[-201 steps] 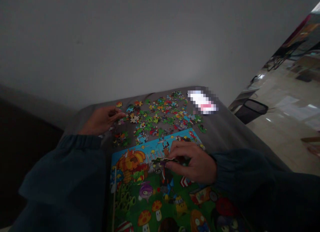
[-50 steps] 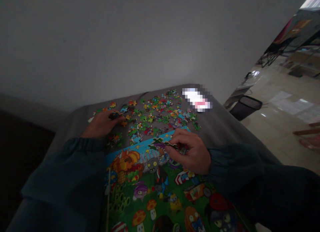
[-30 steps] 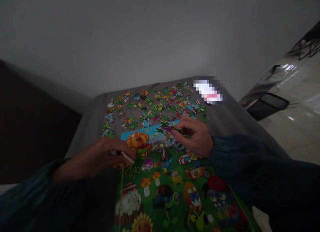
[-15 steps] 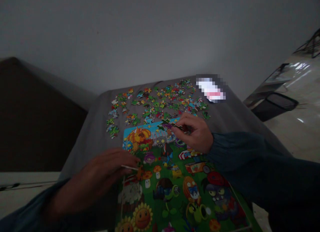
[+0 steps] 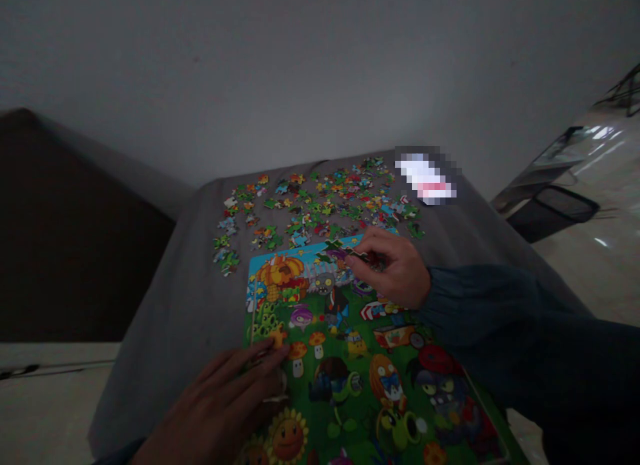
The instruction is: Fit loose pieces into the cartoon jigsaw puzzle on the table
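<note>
A cartoon puzzle board (image 5: pixel 345 358) with plants, zombies and sunflowers lies before me. Over its upper right part, my right hand (image 5: pixel 393 265) pinches a dark green and purple puzzle piece (image 5: pixel 334 247), its fingers partly hiding it. My left hand (image 5: pixel 225 398) rests low on the board's left side, fingers stretched out. Its fingertips touch an orange puzzle piece (image 5: pixel 278 337). Under that hand a pale edge shows, too dim to make out. Smiling sunflowers (image 5: pixel 289 435) are printed just right of the left hand.
Many loose puzzle pieces (image 5: pixel 313 208) are spread beyond the board on a grey cloth-covered table (image 5: pixel 165 285). A blurred-out bright phone-like object (image 5: pixel 425 178) lies at the far right corner. A pale wall (image 5: pixel 300 71) rises behind; a dark box-like shape (image 5: pixel 65 238) stands at left.
My left hand has come down and toward me onto the board, uncovering green printed plants and the orange piece. My right hand keeps its pinch almost in place.
</note>
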`<state>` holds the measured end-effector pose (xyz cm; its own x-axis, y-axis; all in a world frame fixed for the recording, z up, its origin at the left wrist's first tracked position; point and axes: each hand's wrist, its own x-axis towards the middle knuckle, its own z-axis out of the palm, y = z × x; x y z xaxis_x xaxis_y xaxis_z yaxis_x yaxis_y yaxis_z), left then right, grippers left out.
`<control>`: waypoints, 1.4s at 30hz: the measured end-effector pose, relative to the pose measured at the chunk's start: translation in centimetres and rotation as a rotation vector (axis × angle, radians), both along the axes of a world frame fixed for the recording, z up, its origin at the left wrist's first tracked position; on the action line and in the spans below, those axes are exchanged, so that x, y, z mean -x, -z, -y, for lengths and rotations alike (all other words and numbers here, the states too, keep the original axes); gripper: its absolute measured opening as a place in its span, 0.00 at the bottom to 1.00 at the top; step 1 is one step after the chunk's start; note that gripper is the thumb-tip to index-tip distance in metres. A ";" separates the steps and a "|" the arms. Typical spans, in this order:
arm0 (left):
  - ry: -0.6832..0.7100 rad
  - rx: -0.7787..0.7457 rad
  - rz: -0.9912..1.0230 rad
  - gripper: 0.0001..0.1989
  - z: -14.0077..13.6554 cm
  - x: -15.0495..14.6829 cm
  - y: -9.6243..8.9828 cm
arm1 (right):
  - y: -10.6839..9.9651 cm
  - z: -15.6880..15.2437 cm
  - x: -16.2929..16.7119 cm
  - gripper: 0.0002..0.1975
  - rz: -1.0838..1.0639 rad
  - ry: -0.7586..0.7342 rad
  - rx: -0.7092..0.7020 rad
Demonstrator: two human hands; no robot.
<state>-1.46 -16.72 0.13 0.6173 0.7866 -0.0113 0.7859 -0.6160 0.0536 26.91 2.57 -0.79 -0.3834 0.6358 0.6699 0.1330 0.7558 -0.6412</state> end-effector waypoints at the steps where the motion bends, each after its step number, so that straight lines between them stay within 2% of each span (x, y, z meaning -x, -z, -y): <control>1: -0.006 -0.016 0.001 0.16 -0.2 -0.5 -0.1 | 0.0 0.0 0.0 0.08 0.001 -0.002 0.002; 5: -0.062 -0.063 0.036 0.14 -1.5 -1.8 -0.3 | 0.1 0.0 0.0 0.09 -0.011 -0.007 -0.006; 8: -0.063 -0.066 0.073 0.13 -2.2 -1.7 -0.2 | 0.1 -0.1 0.0 0.08 -0.011 -0.008 -0.012; 18: -0.018 0.019 0.153 0.14 -3.1 -1.4 -0.2 | -0.1 0.0 -0.1 0.09 0.019 -0.011 0.006; 29: -0.144 0.175 0.353 0.09 -3.8 -0.9 0.6 | -0.2 0.0 -0.1 0.07 0.005 -0.025 0.000; 35: -0.158 0.226 0.500 0.09 -3.7 -0.7 0.6 | -0.2 0.0 0.0 0.08 -0.012 -0.024 -0.011; 38: -0.281 0.266 0.559 0.10 -3.7 -0.7 -0.3 | -0.2 0.0 -0.1 0.08 -0.004 -0.025 -0.005; 42: -0.598 0.389 0.646 0.22 -4.7 0.1 -1.6 | -0.2 0.0 -0.1 0.08 -0.001 -0.029 -0.001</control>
<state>-1.52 -12.04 1.74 0.0935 0.9862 -0.1366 0.7112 0.0298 0.7023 27.02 2.56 -0.54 -0.4011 0.6238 0.6708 0.1106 0.7599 -0.6406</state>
